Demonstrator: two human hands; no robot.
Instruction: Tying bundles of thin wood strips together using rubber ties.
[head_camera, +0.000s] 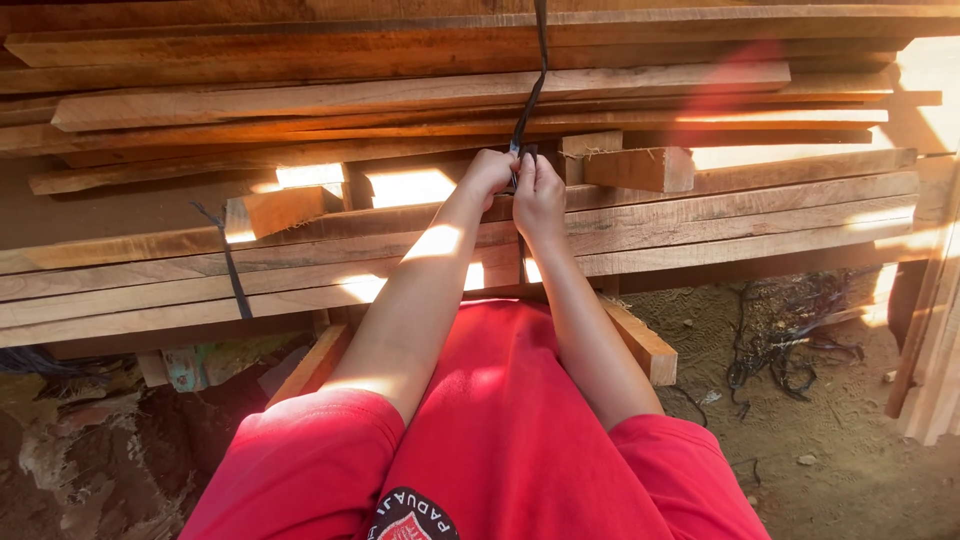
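Observation:
A stack of long rough wooden planks (700, 215) lies across the view in front of me. A black strap (534, 95) runs down from the top of the stack to my hands. My left hand (486, 175) and my right hand (540, 195) are pressed close together at the front of the stack, both with fingers closed on the strap's lower end. My arms reach forward out of red sleeves.
A second black strap (232, 270) wraps the planks at the left. Short wood blocks (640, 168) stick out between the layers. A loose timber piece (640, 345) lies under the stack. Tangled black straps (785, 335) rest on the dirt ground at right. More boards (930, 330) lean at the right edge.

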